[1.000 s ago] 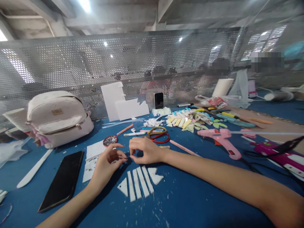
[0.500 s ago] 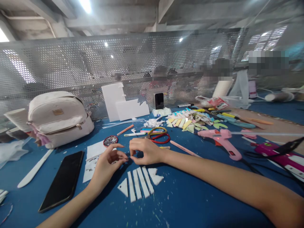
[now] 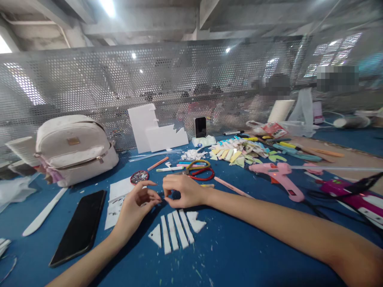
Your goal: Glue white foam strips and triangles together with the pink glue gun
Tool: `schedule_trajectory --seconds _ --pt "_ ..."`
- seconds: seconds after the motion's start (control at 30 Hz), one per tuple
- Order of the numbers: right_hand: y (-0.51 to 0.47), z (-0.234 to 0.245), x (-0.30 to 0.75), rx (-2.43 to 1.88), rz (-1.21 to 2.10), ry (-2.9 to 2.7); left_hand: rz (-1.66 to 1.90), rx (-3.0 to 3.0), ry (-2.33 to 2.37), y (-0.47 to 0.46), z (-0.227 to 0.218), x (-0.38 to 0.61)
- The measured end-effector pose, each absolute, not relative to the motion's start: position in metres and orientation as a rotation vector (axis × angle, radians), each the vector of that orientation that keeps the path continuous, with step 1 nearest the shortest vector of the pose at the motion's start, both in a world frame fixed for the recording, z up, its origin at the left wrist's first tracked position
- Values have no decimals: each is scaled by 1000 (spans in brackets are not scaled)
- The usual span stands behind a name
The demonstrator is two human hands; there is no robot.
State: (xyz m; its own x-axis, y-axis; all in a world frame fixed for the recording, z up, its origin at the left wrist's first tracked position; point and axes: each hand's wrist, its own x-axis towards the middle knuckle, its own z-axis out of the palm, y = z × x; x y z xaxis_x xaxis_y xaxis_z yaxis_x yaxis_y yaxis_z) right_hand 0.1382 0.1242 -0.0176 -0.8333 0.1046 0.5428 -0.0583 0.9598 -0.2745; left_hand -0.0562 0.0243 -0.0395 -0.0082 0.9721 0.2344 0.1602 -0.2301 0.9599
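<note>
My left hand (image 3: 141,201) is raised above the table with curled fingers, thumb and fingertips pinched together. Facing it, my right hand (image 3: 184,190) pinches thumb against index finger, the tips almost meeting those of the left. Whatever lies in the pinches is too small to make out. Just below the hands, cut white foam pieces are laid out like a fish: a triangular piece (image 3: 155,236) with a small hole, several strips (image 3: 172,230) side by side, and a notched tail piece (image 3: 196,221). Behind my left hand stand a red-rimmed dish (image 3: 139,177) of shiny bits and a white paper (image 3: 115,195) with dark specks.
Red-and-yellow-handled scissors (image 3: 200,170) lie beyond my right hand. A pink glue gun (image 3: 281,177) rests to the right, near a magenta device (image 3: 350,195). Leftward are a black phone (image 3: 79,227), a white plastic knife (image 3: 44,213) and a backpack (image 3: 74,149). Colored scraps (image 3: 239,150) are heaped behind.
</note>
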Motion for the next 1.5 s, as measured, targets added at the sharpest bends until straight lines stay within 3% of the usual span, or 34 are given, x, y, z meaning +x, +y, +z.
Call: schedule_trajectory --seconds 1.5 --pt "123 -17 138 -16 349 -2518 1356 1520 1245 22 -39 -55"
